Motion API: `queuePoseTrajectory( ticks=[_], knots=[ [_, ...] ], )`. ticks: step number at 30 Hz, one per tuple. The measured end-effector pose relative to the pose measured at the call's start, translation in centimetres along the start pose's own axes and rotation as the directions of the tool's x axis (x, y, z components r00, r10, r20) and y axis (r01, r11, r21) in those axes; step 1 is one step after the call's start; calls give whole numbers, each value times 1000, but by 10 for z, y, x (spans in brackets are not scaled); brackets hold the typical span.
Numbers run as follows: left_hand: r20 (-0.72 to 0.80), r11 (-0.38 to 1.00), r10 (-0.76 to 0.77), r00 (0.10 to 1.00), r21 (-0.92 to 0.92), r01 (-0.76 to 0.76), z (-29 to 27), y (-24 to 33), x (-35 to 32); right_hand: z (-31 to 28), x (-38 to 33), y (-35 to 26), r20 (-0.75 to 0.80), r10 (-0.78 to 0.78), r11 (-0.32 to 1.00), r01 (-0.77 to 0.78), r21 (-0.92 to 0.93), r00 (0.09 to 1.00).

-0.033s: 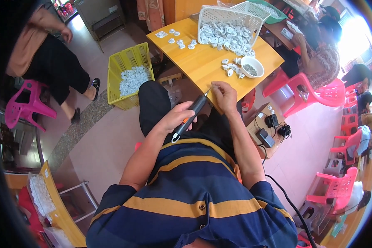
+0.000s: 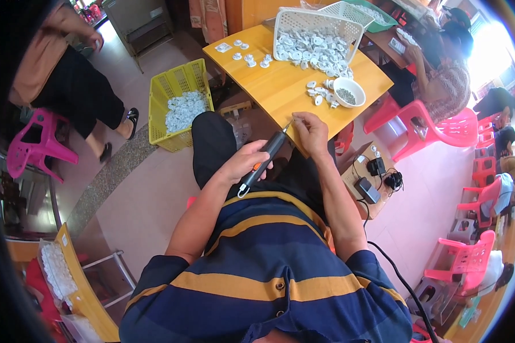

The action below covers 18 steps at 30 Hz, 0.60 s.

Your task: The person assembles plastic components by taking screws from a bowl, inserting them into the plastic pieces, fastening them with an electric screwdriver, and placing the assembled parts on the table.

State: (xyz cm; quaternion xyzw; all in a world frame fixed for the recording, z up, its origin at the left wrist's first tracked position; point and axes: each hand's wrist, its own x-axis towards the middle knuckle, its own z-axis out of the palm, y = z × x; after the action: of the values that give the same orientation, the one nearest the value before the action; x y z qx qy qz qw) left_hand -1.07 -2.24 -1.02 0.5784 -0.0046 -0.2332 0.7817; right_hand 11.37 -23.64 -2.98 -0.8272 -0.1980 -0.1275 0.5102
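My left hand [image 2: 247,162] is wrapped round a black electric screwdriver [image 2: 272,150] with an orange switch and a pale loop at its rear end. Its thin metal bit points up and right, toward the table corner. At the bit's tip, my right hand [image 2: 311,130] has its thumb and fingers pinched together; whatever they hold is too small to make out. Beyond it on the wooden table [image 2: 257,86], a white bowl [image 2: 349,92] contains small metal screws. Several white plastic parts [image 2: 320,94] lie beside that bowl, and more spill from a tipped white basket [image 2: 317,43].
A yellow crate [image 2: 180,106] of white parts stands on the floor, left of the table. Right of my legs is a box [image 2: 367,182] with black adapters and cables. Pink chairs [image 2: 440,123] and seated people line the right. Another person [image 2: 77,86] is at left beside a pink stool [image 2: 40,143].
The person at the left has shifted slightly, with the arm and feet in a different place. My hands and the screwdriver look the same.
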Motion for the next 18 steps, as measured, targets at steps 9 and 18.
queuePoseTrajectory(
  ticks=[9, 18],
  knots=[
    [-23, 999, 8, 1000, 39, -7, 1, 0, 0, 1, 0, 5, 21, -14, 1000, 14, -6, 1000],
    [-25, 999, 4, 1000, 33, -3, 4, 0, 0, 0, -1, 1, 14, 2, 1000, -1, -23, 1000]
  ],
)
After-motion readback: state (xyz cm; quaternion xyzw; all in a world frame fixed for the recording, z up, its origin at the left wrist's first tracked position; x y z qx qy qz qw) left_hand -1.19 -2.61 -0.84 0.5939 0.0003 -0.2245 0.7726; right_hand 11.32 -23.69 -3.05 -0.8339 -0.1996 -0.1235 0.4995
